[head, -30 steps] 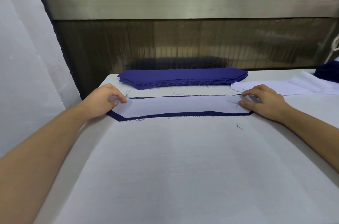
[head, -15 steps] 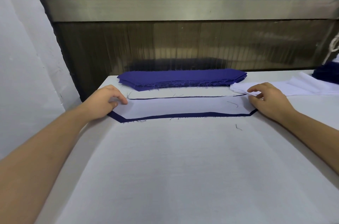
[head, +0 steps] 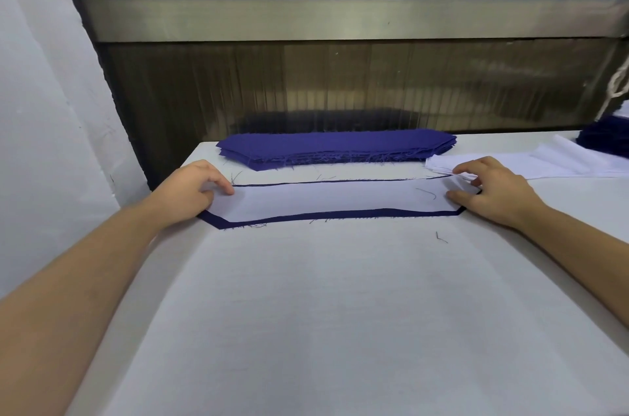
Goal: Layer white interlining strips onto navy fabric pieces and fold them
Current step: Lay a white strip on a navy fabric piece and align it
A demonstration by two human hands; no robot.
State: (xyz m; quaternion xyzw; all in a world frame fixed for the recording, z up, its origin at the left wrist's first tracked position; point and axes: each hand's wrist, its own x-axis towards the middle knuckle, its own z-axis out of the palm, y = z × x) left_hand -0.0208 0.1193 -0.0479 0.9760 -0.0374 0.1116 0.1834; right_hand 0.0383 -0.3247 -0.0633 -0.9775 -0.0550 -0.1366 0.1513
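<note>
The white interlining strip (head: 333, 199) lies flat on one navy fabric piece (head: 340, 214). The navy shows only as a thin border along the near and far edges. Both lie across the far part of the white table (head: 306, 313).

The left hand (head: 194, 187) is at the left end of the strip, knuckles up and fingers bent down. Its index fingertip touches the strip. The thumb is hidden, so I cannot tell if this hand pinches or only presses.

The right hand (head: 490, 191) is at the right end. Its thumb lies on the strip and its curled fingers reach the far edge, so it grips this end.

Both forearms stretch forward over the table. Behind the strip lies a stack of navy pieces (head: 337, 146), and beside the right hand a pile of white strips (head: 544, 167).
</note>
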